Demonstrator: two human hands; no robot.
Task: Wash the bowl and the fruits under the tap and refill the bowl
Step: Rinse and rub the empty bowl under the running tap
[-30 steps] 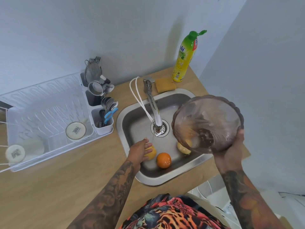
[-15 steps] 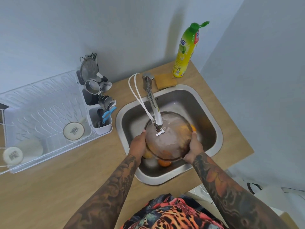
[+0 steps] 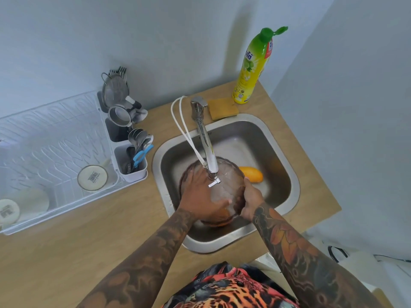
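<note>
- Head view, the step in hand: the bowl (image 3: 224,185) is held in the sink (image 3: 287,170), right under the tap (image 3: 205,143) spout, so this looks like the rinse of the bowl.
- The left hand (image 3: 200,194) lies flat inside the bowl, its fingers (image 3: 220,204) spread and pressed on the glass, grasping nothing. The right hand (image 3: 250,196) grasps the bowl's rim on the side away from the dish rack.
- To do it well, I judge: keep the right hand firm on the wet rim, tilt the bowl so water runs off into the sink, sweep the flat palm round the whole inner wall, and turn the bowl a little at a time. Wet glass is slippery, and the spout sits close above it.
- Where the fruit is: a yellow fruit (image 3: 251,173) lies on the sink floor just beside the bowl, toward the tabletop's wall-side corner. Something orange shows under the bowl's near edge; I cannot tell what it is.
- Counts: one bowl, one tap, one sink, one fruit plainly seen.
- On the tabletop (image 3: 66,252): one soap bottle (image 3: 252,70) and one sponge (image 3: 223,108) at the back edge behind the sink, one white dish rack (image 3: 55,138) along the far side edge, with two upturned cups (image 3: 92,177) in it and utensils too many to count.
</note>
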